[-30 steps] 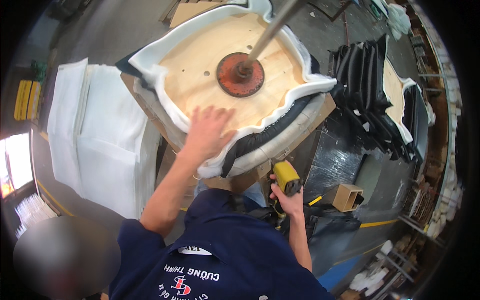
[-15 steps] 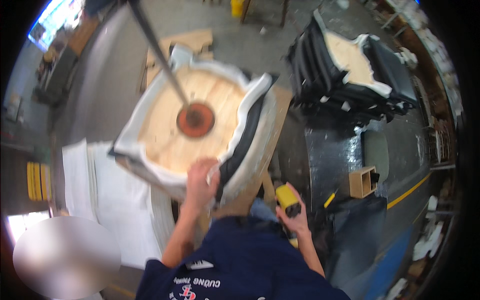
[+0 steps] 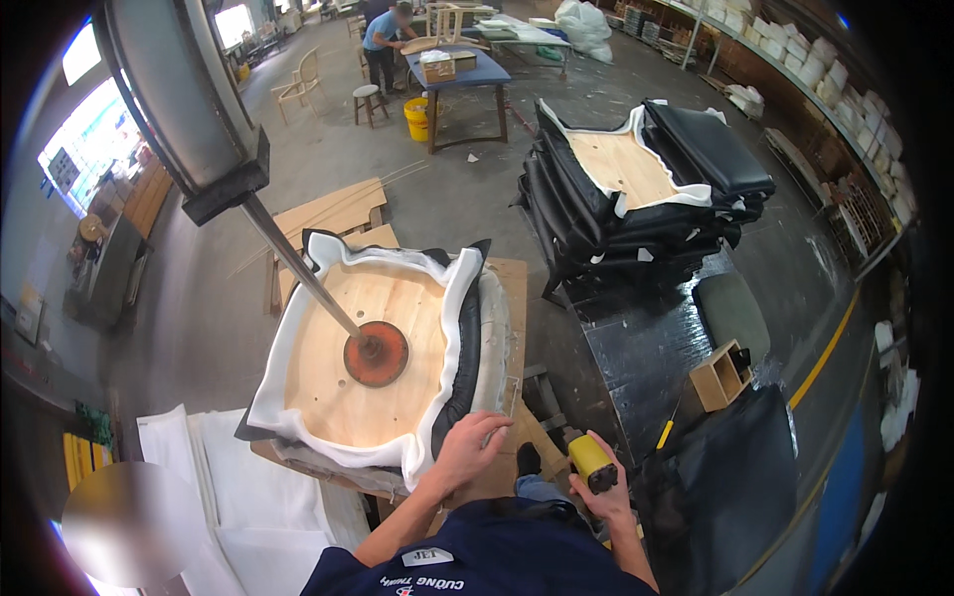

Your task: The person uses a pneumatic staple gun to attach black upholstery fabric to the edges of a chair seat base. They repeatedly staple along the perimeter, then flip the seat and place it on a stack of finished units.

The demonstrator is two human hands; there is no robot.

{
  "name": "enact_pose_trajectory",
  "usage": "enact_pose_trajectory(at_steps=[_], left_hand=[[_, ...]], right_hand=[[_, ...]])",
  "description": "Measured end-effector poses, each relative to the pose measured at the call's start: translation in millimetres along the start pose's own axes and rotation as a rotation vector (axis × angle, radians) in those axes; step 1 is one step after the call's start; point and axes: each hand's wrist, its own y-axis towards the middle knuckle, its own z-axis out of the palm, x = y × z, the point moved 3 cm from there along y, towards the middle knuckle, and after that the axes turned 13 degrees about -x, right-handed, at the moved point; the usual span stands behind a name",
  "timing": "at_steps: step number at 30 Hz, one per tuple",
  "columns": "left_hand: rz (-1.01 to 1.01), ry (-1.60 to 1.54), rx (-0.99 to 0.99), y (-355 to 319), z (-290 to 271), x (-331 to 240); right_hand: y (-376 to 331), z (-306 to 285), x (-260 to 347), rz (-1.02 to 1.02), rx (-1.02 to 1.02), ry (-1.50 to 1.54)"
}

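Note:
My right hand (image 3: 608, 495) grips a yellow staple gun (image 3: 592, 463) with a black end, held low to the right of the seat. My left hand (image 3: 467, 449) is at the near right corner of the upside-down chair seat, fingers drawn together; what is in them, if anything, is too small to make out. On the seat, a pale wooden panel (image 3: 316, 382) is ringed by white padding (image 3: 266, 397) and black covering (image 3: 464, 363). A metal rod (image 3: 303, 276) with a round red-brown pad (image 3: 376, 355) presses on the panel's middle.
Black padded seats (image 3: 576, 214) are stacked at the right. White sheets (image 3: 248, 487) lie at the lower left. A small wooden box (image 3: 717, 377) and a yellow-handled tool (image 3: 665, 434) rest on the dark surface at right. Another person (image 3: 382, 45) stands by a blue-topped table (image 3: 472, 68) at the back.
My left hand has moved right, from the panel's near edge to beside the seat's corner. The staple gun stays in my right hand. The view has tilted up, showing more of the room.

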Motion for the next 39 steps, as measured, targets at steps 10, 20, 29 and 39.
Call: enact_pose_trajectory(at_steps=[10, 20, 29, 39], left_hand=[[-0.24, -0.764, 0.6, 9, 103, -31], [-0.488, -0.866, 1.312, 2, 242, -156], [-0.453, -0.884, 1.558, 8, 400, -231], [-0.694, -0.43, 1.21, 21, 522, -162]], right_hand=[[-68, -57, 67, -0.069, -0.267, 0.174], [-45, -176, 54, -0.434, -0.001, 1.159], [2, -342, -19, -0.555, 0.107, 1.614], [43, -552, -125, -0.682, -0.146, 1.831]])
